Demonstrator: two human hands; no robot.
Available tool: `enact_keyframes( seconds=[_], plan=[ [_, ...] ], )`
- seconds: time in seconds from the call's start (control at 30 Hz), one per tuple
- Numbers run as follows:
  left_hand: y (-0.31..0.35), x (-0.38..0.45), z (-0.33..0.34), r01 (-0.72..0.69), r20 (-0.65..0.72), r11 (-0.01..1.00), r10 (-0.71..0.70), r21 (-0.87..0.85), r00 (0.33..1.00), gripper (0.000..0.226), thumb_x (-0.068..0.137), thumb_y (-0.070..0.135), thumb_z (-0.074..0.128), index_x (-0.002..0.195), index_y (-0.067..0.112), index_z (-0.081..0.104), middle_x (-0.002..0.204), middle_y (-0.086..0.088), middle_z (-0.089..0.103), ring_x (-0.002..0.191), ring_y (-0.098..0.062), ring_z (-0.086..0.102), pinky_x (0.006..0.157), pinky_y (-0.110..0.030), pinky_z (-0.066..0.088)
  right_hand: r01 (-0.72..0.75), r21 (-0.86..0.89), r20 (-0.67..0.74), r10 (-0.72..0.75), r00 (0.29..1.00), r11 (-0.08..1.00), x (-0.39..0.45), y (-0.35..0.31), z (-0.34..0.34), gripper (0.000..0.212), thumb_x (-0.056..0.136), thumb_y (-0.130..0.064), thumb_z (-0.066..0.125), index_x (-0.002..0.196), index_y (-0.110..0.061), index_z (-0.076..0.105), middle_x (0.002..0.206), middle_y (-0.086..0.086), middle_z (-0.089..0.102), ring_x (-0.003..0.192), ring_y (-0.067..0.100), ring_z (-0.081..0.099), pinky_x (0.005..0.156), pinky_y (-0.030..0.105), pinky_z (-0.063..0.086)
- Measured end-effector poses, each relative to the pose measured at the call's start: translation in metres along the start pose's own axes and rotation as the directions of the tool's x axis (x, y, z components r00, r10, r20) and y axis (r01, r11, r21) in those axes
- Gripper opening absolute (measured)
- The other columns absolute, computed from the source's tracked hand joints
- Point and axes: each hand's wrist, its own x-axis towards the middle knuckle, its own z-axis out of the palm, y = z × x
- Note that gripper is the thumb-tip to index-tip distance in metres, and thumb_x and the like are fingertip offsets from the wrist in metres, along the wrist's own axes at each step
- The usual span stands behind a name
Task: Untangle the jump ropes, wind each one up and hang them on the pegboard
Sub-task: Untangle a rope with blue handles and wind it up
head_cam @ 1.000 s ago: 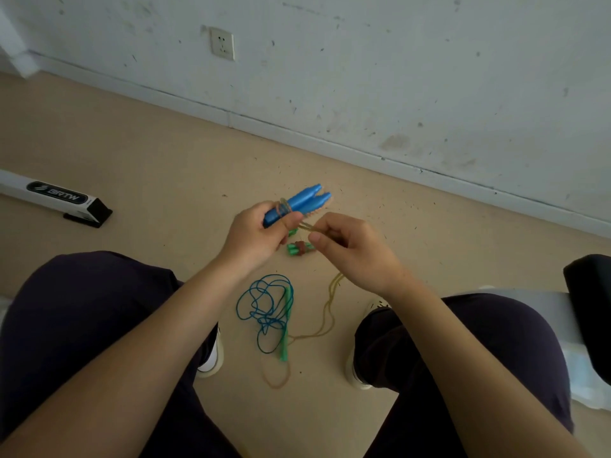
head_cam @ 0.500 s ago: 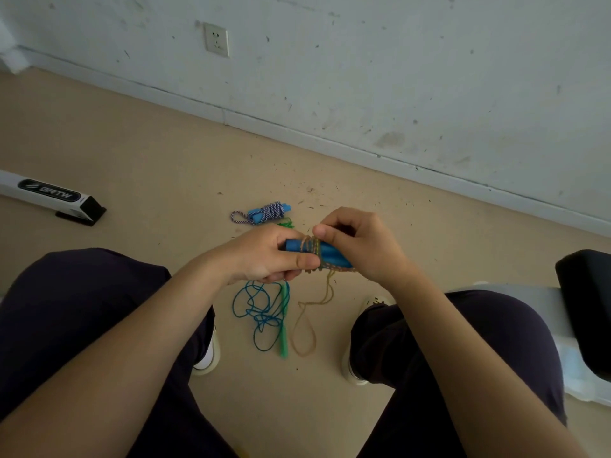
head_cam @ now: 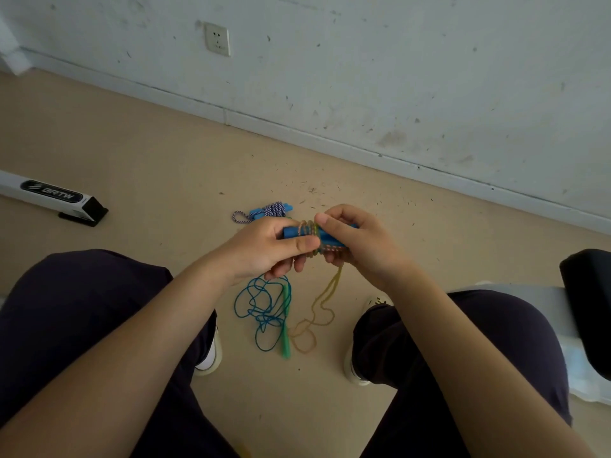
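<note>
Blue handles (head_cam: 325, 239) gripped by left hand (head_cam: 264, 249) and right hand (head_cam: 360, 246); tan rope (head_cam: 317, 312) dangles.

Three jump ropes show: a tan rope (head_cam: 317, 312) partly wound on blue handles (head_cam: 294, 232) at mid frame, a wound striped rope (head_cam: 271, 211) just above them, and a loose blue rope (head_cam: 261, 305) with a green handle (head_cam: 286, 325) below centre. Two hands: left hand (head_cam: 264, 249) and right hand (head_cam: 360, 242). Two shoes, one (head_cam: 210, 355) lower left of centre, one (head_cam: 355, 365) lower right. One wall socket (head_cam: 217, 39) at the top. One white bar (head_cam: 49, 196) at the left edge.
</note>
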Motion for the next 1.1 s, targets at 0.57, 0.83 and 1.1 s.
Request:
enact_keyframes(
  seconds=[0.57,0.83,1.1],
  plan=[
    [0.0,0.001,-0.001,0.022,0.021,0.992,-0.019,-0.127,1.0,0.042,0.094,0.037,0.052,0.111,-0.001,0.052,0.068,-0.001,0.056,0.049,-0.01,0.042,0.043,-0.02,0.032,-0.053,0.135,0.19,0.027,0.982,0.989,-0.004,-0.005,-0.005,0.025,0.085,-0.03,0.068,0.103,-0.014,0.063,0.08,0.012,0.053,0.052,0.013,0.044,0.045,0.021,0.033],
    [-0.001,0.006,-0.007,-0.053,-0.385,0.991,0.002,-0.121,0.923,0.018,0.101,0.031,0.053,0.097,0.014,0.057,0.065,0.003,0.059,0.047,-0.011,0.041,0.042,-0.023,0.031,0.046,-0.294,-0.008,-0.05,0.999,0.955,0.0,0.0,0.003,0.007,0.099,-0.021,0.056,0.101,-0.019,0.062,0.052,-0.01,0.042,0.044,0.007,0.033,0.043,0.019,0.03],
    [-0.01,0.012,-0.008,0.032,-0.425,0.993,0.019,0.113,0.905,0.018,0.1,0.032,0.056,0.093,0.015,0.055,0.068,0.0,0.061,0.041,-0.006,0.044,0.045,-0.023,0.035,0.202,-0.585,0.022,-0.233,0.972,0.786,-0.004,-0.002,0.002,0.023,0.097,-0.024,0.06,0.074,-0.021,0.056,0.046,-0.018,0.045,0.046,0.004,0.04,0.049,0.014,0.031]
  ],
)
